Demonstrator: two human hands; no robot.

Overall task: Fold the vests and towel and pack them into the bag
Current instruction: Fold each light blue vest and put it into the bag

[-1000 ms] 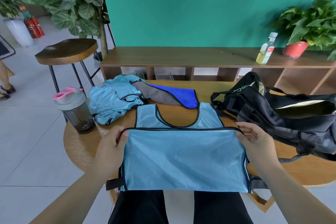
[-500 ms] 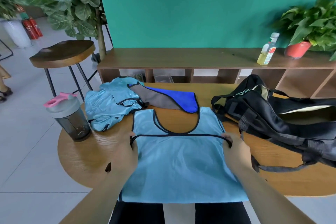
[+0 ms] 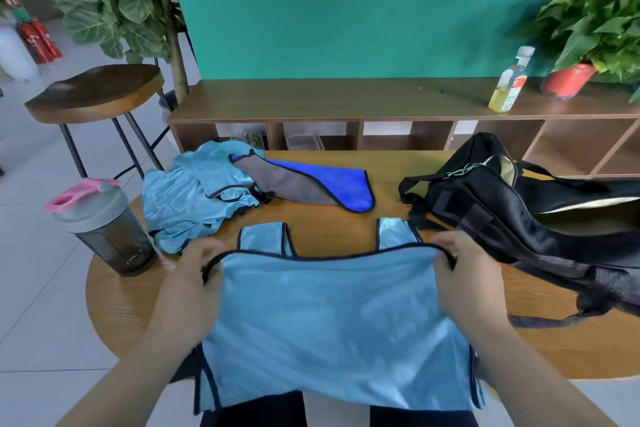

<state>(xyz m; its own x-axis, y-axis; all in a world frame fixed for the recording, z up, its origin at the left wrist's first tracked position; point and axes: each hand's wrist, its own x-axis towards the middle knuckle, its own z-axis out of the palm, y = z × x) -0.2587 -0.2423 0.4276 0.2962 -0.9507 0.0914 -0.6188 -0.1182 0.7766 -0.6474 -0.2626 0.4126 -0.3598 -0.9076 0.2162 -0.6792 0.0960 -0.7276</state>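
Light-blue shiny vest with black trim (image 3: pixel 332 322) lies spread across the near part of the round wooden desk (image 3: pixel 117 305), its lower portion hanging over the desk's near edge. A black-trimmed hem runs across the vest from hand to hand, and beyond that hem the two shoulder straps lie flat on the wood. The left hand (image 3: pixel 194 274) pinches the left end of the hem with curled fingers, and the right hand (image 3: pixel 464 270) grips the right end in the same way. Whether the hem is raised off the desk or resting on it is hard to tell from this angle. Beyond the left hand, a crumpled heap of light-blue vest fabric (image 3: pixel 187 204) sits on the desk, touching a blue-and-grey towel (image 3: pixel 311 184) that lies flat toward the far middle. The black fabric bag (image 3: pixel 512 218) takes up the right side of the desk, its top gaping with pale lining showing and a strap trailing toward the near edge. A smoky plastic shaker bottle with grey lid and pink cap (image 3: pixel 104 229) stands at the desk's left edge.
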